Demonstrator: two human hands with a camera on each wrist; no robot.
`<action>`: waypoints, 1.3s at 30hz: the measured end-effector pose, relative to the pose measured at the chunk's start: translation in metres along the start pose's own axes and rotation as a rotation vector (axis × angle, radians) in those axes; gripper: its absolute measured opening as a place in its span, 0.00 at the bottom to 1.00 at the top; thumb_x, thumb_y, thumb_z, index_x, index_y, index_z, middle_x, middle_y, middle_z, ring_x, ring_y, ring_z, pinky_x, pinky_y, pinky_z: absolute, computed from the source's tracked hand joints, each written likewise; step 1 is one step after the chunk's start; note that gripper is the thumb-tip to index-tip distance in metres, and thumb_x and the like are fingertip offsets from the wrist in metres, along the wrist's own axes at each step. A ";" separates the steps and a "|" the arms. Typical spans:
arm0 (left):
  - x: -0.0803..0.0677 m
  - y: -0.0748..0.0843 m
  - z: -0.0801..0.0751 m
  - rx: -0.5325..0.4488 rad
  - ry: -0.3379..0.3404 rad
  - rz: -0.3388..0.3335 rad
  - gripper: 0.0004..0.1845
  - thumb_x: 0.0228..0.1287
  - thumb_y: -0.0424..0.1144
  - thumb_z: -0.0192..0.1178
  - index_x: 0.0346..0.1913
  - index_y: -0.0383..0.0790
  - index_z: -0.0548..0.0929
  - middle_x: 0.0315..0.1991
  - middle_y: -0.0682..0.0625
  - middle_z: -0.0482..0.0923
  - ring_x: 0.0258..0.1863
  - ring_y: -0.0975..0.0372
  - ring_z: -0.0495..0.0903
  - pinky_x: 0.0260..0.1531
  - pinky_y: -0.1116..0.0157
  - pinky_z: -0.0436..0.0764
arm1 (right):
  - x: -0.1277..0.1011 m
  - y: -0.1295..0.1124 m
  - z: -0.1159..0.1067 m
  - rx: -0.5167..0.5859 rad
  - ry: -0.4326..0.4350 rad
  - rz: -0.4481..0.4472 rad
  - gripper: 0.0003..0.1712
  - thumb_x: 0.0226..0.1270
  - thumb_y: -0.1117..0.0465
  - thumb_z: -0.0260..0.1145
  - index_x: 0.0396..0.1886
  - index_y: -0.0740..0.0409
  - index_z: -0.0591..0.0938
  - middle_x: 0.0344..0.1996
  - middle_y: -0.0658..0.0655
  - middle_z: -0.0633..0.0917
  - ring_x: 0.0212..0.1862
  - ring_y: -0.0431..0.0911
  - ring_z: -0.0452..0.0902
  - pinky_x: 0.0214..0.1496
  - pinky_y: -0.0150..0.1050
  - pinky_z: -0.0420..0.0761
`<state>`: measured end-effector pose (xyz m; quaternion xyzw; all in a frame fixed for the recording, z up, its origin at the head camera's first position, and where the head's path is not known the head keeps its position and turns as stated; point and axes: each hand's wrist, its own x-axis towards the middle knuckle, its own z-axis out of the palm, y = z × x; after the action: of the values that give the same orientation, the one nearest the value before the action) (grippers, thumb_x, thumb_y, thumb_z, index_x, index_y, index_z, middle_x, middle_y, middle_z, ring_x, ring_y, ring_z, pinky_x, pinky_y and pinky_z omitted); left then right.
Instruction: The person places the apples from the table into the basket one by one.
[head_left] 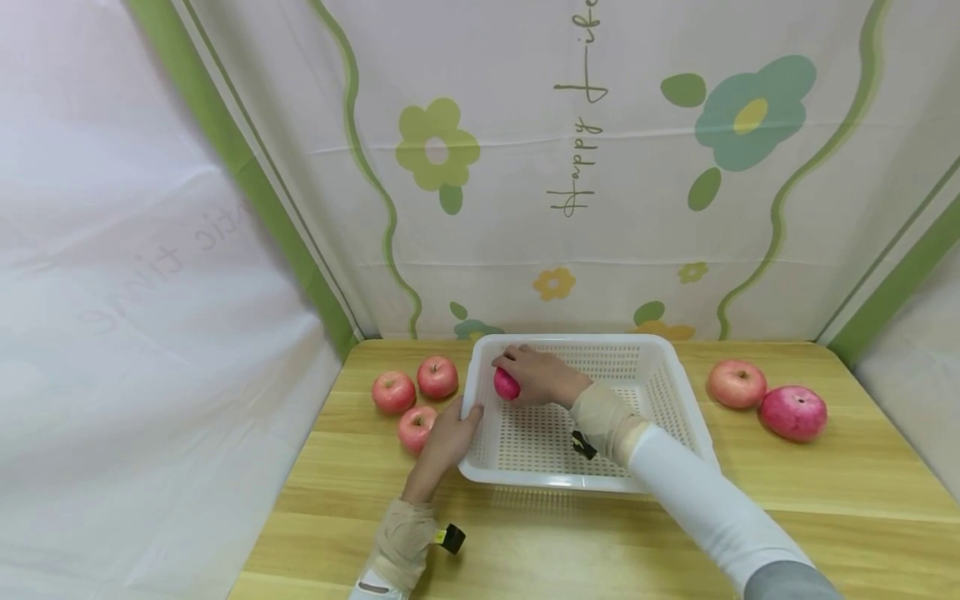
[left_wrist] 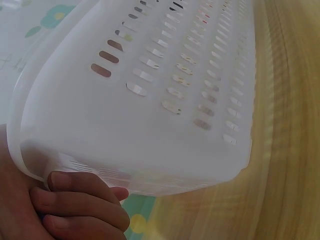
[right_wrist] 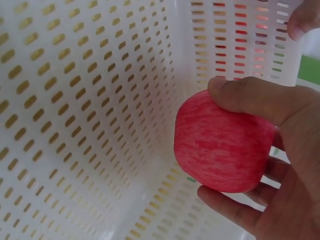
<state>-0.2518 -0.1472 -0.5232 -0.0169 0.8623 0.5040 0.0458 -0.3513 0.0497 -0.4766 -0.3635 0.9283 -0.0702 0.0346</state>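
Note:
A white perforated plastic basket (head_left: 592, 482) sits on the wooden table. Over its left end, my right hand (head_left: 542, 377) holds a deep red apple (right_wrist: 220, 142), with the thumb on one side and the fingers curled around the other. In the right wrist view the apple is inside the basket, near a corner. My left hand (head_left: 450, 437) grips the basket's left rim, its thumb on the inner side. Curled fingers (left_wrist: 82, 207) show below the rim in the left wrist view. Beside that hand lie three apples (head_left: 393, 392), one partly covered by it.
To the right of the basket are a pale red apple (head_left: 737, 384) and a larger, deeper pink fruit (head_left: 793, 413), close together. A flowered curtain (head_left: 525, 208) hangs behind the table (head_left: 862, 500). White fabric (head_left: 150, 333) closes off the left side.

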 end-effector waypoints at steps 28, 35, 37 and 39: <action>-0.002 0.001 0.001 0.019 0.019 0.002 0.28 0.83 0.51 0.51 0.75 0.40 0.74 0.60 0.35 0.84 0.48 0.50 0.88 0.42 0.53 0.90 | -0.001 0.000 0.014 0.007 -0.017 0.008 0.41 0.65 0.49 0.79 0.75 0.53 0.75 0.69 0.58 0.77 0.70 0.54 0.73 0.65 0.52 0.84; -0.002 0.002 0.001 0.022 0.026 0.000 0.28 0.82 0.52 0.52 0.74 0.40 0.74 0.59 0.34 0.84 0.47 0.51 0.88 0.41 0.53 0.89 | -0.002 0.000 0.013 0.008 -0.018 0.008 0.42 0.64 0.49 0.79 0.75 0.53 0.75 0.69 0.58 0.76 0.70 0.54 0.72 0.65 0.52 0.83; -0.003 0.002 0.001 0.027 0.028 0.002 0.28 0.82 0.52 0.52 0.75 0.40 0.74 0.59 0.34 0.84 0.47 0.51 0.88 0.42 0.53 0.89 | -0.003 0.000 0.013 0.007 -0.013 0.003 0.41 0.65 0.49 0.79 0.75 0.53 0.75 0.69 0.58 0.77 0.70 0.54 0.73 0.64 0.52 0.84; -0.003 0.002 0.001 0.032 0.032 0.003 0.28 0.82 0.52 0.52 0.75 0.40 0.74 0.60 0.34 0.84 0.47 0.50 0.88 0.42 0.53 0.89 | -0.003 0.000 0.014 0.004 -0.007 -0.002 0.41 0.65 0.49 0.79 0.74 0.53 0.75 0.68 0.58 0.77 0.69 0.54 0.73 0.63 0.52 0.84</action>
<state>-0.2490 -0.1450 -0.5220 -0.0229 0.8710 0.4897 0.0313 -0.3480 0.0505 -0.4903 -0.3646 0.9277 -0.0708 0.0384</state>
